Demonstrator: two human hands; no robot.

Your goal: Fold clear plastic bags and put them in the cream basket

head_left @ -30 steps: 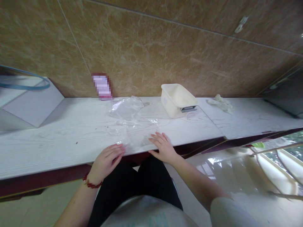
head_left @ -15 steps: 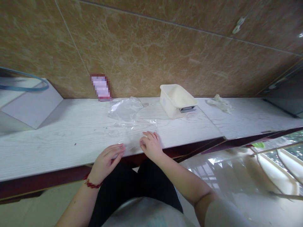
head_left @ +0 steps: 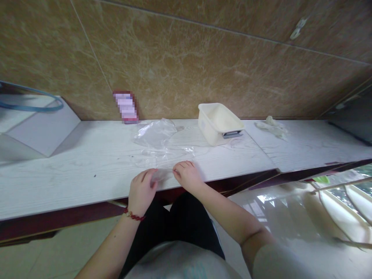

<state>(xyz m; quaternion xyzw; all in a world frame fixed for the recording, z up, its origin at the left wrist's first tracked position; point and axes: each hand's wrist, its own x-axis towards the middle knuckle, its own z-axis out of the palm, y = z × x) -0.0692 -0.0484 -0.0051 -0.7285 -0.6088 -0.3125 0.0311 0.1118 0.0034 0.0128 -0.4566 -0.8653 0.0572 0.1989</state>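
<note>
Near the front edge of the white wood-grain counter, my left hand is closed, with its thumb and fingers on the near part of a clear plastic film. My right hand is closed at the other side of that film, fingertips pinched on its edge. Just beyond both hands, a crumpled clear plastic bag lies flat. A cream plastic bin with a grey handle clip stands behind and to the right of my right hand.
A blurred phone-like object leans on the brown marbled wall. At the left stands a white box with a blue strap over it. Whitish gloves or cloth lie right of the bin. Chairs show at the lower right.
My left hand has moved right and slightly up, and its fingers have closed on the film. My right hand's fingers have drawn together on the film's edge. The view has shifted slightly.
</note>
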